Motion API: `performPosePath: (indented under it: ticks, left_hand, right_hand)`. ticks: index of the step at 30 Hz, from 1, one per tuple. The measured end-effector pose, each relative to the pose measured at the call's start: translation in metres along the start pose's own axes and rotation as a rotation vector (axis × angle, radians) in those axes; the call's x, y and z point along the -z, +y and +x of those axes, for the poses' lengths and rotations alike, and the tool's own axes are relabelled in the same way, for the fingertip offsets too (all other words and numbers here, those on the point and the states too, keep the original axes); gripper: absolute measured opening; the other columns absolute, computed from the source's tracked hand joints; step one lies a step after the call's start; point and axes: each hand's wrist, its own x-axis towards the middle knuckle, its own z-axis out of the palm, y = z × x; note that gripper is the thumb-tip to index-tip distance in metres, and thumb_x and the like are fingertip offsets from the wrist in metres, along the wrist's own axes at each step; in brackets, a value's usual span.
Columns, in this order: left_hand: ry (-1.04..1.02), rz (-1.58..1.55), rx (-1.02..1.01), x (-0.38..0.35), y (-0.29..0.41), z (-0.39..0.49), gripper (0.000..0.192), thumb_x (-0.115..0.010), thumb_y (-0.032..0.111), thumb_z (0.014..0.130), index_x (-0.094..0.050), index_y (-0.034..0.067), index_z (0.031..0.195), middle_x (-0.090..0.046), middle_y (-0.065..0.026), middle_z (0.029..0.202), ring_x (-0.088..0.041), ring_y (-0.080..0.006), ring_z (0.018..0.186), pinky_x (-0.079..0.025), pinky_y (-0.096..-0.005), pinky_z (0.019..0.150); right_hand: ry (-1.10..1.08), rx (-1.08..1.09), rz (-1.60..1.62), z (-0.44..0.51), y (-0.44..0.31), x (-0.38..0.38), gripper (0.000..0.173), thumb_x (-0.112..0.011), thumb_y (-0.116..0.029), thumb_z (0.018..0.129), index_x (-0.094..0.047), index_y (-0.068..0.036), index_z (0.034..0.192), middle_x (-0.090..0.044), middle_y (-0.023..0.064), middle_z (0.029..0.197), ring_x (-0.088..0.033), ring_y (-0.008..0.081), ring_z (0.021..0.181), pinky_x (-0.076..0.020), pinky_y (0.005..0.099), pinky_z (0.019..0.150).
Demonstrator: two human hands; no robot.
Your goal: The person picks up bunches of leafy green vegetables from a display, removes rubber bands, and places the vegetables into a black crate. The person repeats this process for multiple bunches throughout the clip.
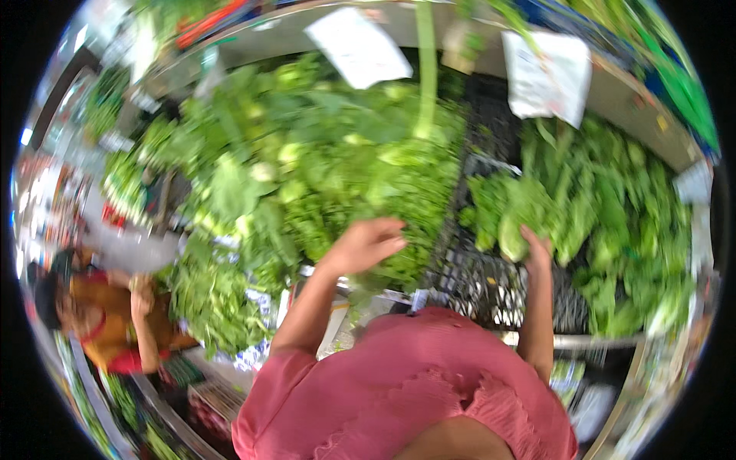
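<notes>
My right hand (539, 251) grips a pale-based head of romaine-like lettuce (513, 233), thumb against its side; the other fingers are mostly hidden. This lettuce is at the left front of a pile of long-leaved green heads (609, 201) in a black plastic crate (480, 282). Over the front of a broad heap of frilly green lettuce (368, 178) hovers my left hand (368, 244). Its fingers are loosely bent, with a gap to the thumb and nothing visible between them. Motion blur softens the hand and leaves.
White paper signs (359, 46) (549, 75) hang along the back ledge, with a pale green stalk (426, 69) beside one. Loose leafy greens (215, 299) lie at left. Beyond them, a person in an orange and red top (115, 322) stands near a crate of reddish produce (213, 408).
</notes>
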Motion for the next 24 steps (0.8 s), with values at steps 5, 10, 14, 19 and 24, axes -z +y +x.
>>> performPosePath:
  ticks: [5,10,14,19,24]
  left_hand:
    - [0.057,0.235,-0.021,0.004,0.02,0.037,0.045,-0.057,0.027,0.084,-0.052,-0.008,0.113,-0.061,-0.0228,0.095,-0.061,-0.0331,0.083,-0.049,-0.0397,0.079]
    - [0.225,0.517,0.175,0.034,0.019,0.013,0.06,-0.056,0.027,0.084,-0.034,-0.002,0.132,-0.033,-0.0239,0.136,-0.032,-0.0339,0.127,-0.031,-0.0424,0.106]
    - [0.919,0.82,-0.055,0.091,-0.011,-0.007,0.066,-0.068,0.015,0.072,-0.038,-0.002,0.128,-0.04,-0.0296,0.127,-0.037,-0.0407,0.121,-0.036,-0.0479,0.098]
    - [1.174,0.784,0.003,0.147,-0.019,-0.004,0.059,-0.065,0.017,0.075,-0.042,-0.003,0.125,-0.048,-0.0237,0.12,-0.047,-0.0354,0.111,-0.038,-0.0396,0.095]
    - [0.834,0.562,0.001,0.069,-0.027,0.013,0.044,-0.065,0.013,0.074,-0.051,-0.004,0.113,-0.054,-0.0222,0.102,-0.055,-0.036,0.09,-0.045,-0.0408,0.079]
  right_hand:
    - [0.126,0.059,0.009,-0.004,-0.005,0.005,0.085,-0.074,-0.011,0.072,-0.02,0.011,0.134,-0.047,0.0216,0.125,-0.048,0.0276,0.114,-0.0387,0.0397,0.095]
    - [0.387,0.242,-0.234,-0.036,-0.017,-0.011,0.076,-0.074,-0.015,0.074,-0.029,0.018,0.125,-0.05,0.0198,0.117,-0.053,0.0217,0.096,-0.042,0.0328,0.085]
    - [0.451,0.447,-0.487,-0.049,-0.012,0.015,0.043,-0.071,-0.023,0.079,-0.046,0.009,0.094,-0.036,-0.0012,0.07,-0.036,0.0103,0.062,-0.0352,0.0263,0.055]
    - [0.502,0.454,-0.62,-0.072,-0.009,0.018,0.062,-0.064,-0.02,0.083,-0.035,0.015,0.125,-0.049,0.0214,0.118,-0.049,0.0242,0.104,-0.0388,0.0342,0.089]
    - [0.418,0.482,-0.525,-0.115,-0.008,-0.005,0.054,-0.065,-0.016,0.082,-0.041,0.008,0.124,-0.048,0.0181,0.122,-0.049,0.0223,0.106,-0.0419,0.0299,0.085]
